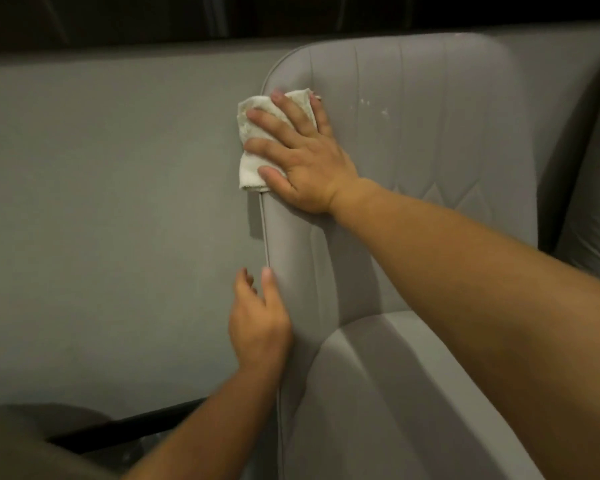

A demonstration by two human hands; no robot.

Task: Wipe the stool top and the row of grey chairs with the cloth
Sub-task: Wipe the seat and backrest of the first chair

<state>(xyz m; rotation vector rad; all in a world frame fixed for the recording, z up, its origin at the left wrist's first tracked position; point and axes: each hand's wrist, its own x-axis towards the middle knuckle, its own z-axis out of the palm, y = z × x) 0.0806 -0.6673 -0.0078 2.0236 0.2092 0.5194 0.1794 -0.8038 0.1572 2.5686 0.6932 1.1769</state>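
Note:
A grey padded chair (430,140) fills the middle and right of the head view, its backrest upright and its seat (378,393) below. My right hand (302,157) lies flat with fingers spread, pressing a folded off-white cloth (248,168) against the upper left edge of the backrest. Part of the cloth hangs past the chair's piped edge. My left hand (258,323) grips the left side edge of the backrest lower down, thumb on the front, fingers behind. A few pale specks (371,107) mark the backrest to the right of the cloth.
A grey wall (111,202) runs behind and left of the chair. A second grey chair (593,209) stands close on the right. A dark rounded shape (32,441) and a black bar (136,424) sit at the lower left.

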